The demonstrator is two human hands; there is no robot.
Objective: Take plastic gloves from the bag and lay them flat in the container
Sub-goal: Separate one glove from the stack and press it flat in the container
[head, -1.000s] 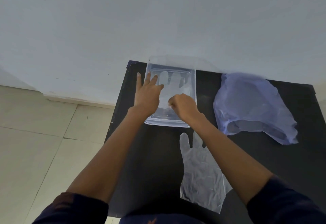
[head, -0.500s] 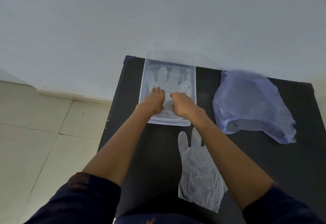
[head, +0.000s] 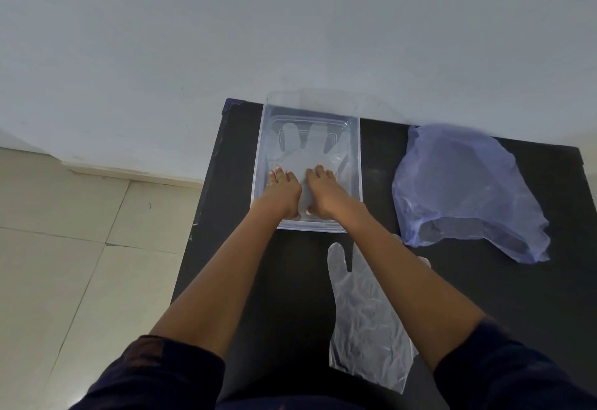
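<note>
Clear plastic glove [head: 307, 154] lies flat inside the transparent container [head: 355, 164], its fingers pointing away from both hands. Left hand [head: 284, 190] and right hand [head: 323, 190] rest side by side on its cuff end, palms down, fingers extended; neither grip is clenched on anything. Second glove [head: 365, 319] lies on the black surface [head: 484, 280] beneath the right forearm. Blue bag [head: 462, 183] sits right of the right hand.

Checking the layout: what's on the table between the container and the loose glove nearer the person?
Head view: bare black table between container and loose glove; only the right forearm passes above.
</note>
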